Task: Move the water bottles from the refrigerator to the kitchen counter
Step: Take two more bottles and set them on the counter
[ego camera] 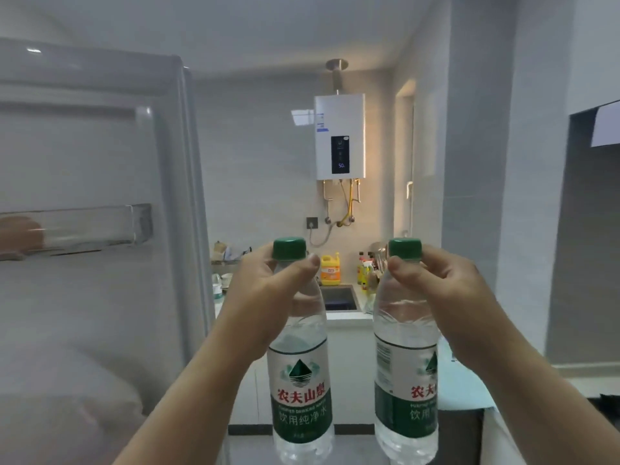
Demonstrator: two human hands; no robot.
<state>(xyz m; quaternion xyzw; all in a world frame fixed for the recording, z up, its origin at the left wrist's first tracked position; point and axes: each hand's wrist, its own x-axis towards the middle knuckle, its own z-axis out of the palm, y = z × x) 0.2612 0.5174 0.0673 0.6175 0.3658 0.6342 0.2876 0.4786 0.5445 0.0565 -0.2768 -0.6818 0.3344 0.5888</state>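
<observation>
gripping two upright water bottles [300,370] by necks, left hand [268,290], right hand [446,290]

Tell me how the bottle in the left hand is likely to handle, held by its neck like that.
The left bottle looks full, so it is probably heavy for its size. Its thin clear plastic likely flexes if squeezed. The left hand pinches just under the green cap, so the bottle may swing; it hangs nearly upright.

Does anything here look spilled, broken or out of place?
Nothing spilled or damaged. Both water bottles, left bottle and right bottle, hang upright, capped, held by the necks. The only loose end: the refrigerator door stands open at left.
</observation>
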